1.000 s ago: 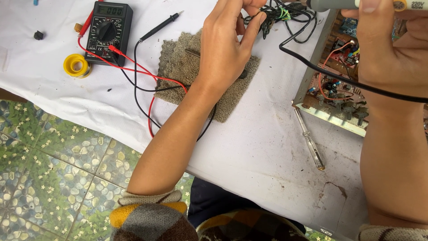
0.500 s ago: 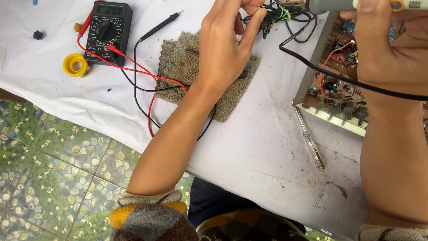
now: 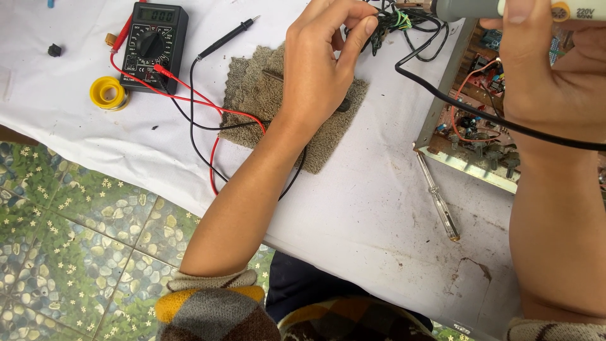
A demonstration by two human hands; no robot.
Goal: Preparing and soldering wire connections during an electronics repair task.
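Pinching a bundle of thin wires (image 3: 391,22) between thumb and fingertips of the left hand (image 3: 322,63), fingers closed together on the strands near the top edge of the view, just above the grey cloth pad (image 3: 265,101). Gripping the soldering iron (image 3: 480,9) in the right hand (image 3: 555,82), fingers wrapped firmly around its handle, tip pointing toward the wire bundle; exact tip contact possibly hidden at the frame edge. Trailing the iron's black cord (image 3: 454,104) across the white table cover (image 3: 353,208) and under the right wrist.

Handling notes: wires light, limp and springy, likely slipping unless pinched close to the joint on the insulation; bare ends fragile. Iron light and stiff, safe only at the handle.

Surrounding items: open circuit chassis (image 3: 470,126) lying beside the right hand, its metal rim close to the cord; screwdriver (image 3: 437,202) lying just below that chassis; multimeter (image 3: 153,38) sitting well to the left with red and black test leads (image 3: 208,113) looping over the cloth pad and under the left forearm; yellow solder spool (image 3: 108,93) resting just beside the meter. Remaining open room: bare cover between cloth pad and chassis. Table edge running near the elbows, tiled floor (image 3: 76,246) below.
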